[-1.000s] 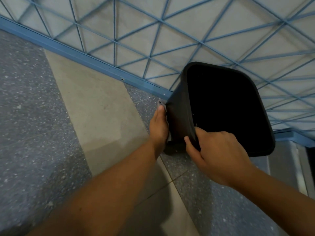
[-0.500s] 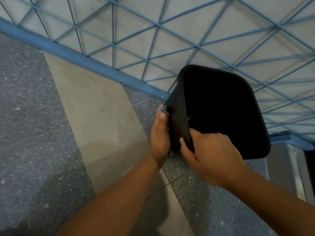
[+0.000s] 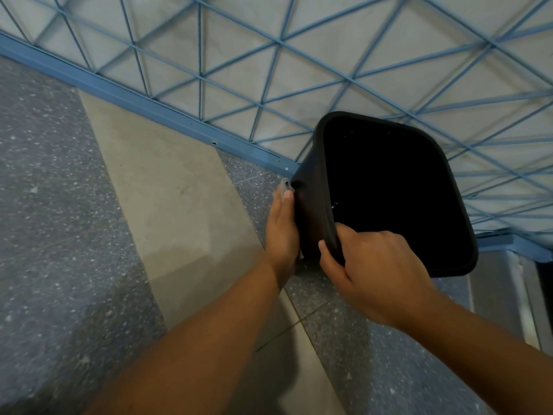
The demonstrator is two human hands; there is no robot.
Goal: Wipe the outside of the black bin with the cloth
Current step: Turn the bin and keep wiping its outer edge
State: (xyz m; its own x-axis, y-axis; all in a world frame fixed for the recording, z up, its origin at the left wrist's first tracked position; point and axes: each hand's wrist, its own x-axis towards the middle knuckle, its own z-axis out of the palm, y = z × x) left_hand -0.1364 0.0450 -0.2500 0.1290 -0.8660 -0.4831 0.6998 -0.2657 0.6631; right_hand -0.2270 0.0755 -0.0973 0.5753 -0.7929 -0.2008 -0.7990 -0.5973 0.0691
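Both forearms are bare from the bottom edge of the view to the wrist, with no sleeve showing. The left hand [image 3: 282, 227] and the right hand [image 3: 375, 272] are ungloved. The one fingernail clearly showing is short.

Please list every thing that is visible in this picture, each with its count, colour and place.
black bin: one, black, right of centre, tilted, its opening facing the camera
cloth: one, grey, only a small edge shows past the left fingertips, against the bin's outer side
grille: one, blue bars in triangles, across the top, behind the bin
floor: grey speckled with a beige strip, left and bottom
left hand: one, flat on the bin's outer side over the cloth
right hand: one, gripping the bin's near rim
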